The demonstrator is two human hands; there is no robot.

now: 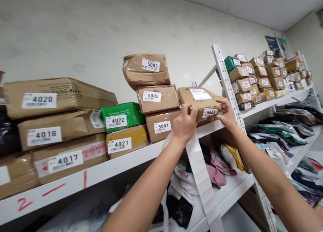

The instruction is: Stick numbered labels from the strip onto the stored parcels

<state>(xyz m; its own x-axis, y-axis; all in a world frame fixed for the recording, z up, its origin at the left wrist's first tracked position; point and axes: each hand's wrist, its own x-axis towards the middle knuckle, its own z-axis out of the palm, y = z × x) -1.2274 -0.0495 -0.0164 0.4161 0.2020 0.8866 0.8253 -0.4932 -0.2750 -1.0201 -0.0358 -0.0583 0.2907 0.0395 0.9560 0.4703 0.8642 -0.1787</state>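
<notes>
Shelving (121,164) bears stacked boxes (157,106) beside tilted carton 5005 (202,103); a white strip (202,178) hangs below the left hand (185,124), curled at the carton's front, its grip hard to tell; the right hand (228,115) clasps the right end.

green box 4022 (123,115) on box 4021 (128,140) | box 5003 (146,70) on box 5002 (158,99) | wall posters (274,46)

4 500x pkgs (198,103), 1 wht strip (204,181)
</notes>
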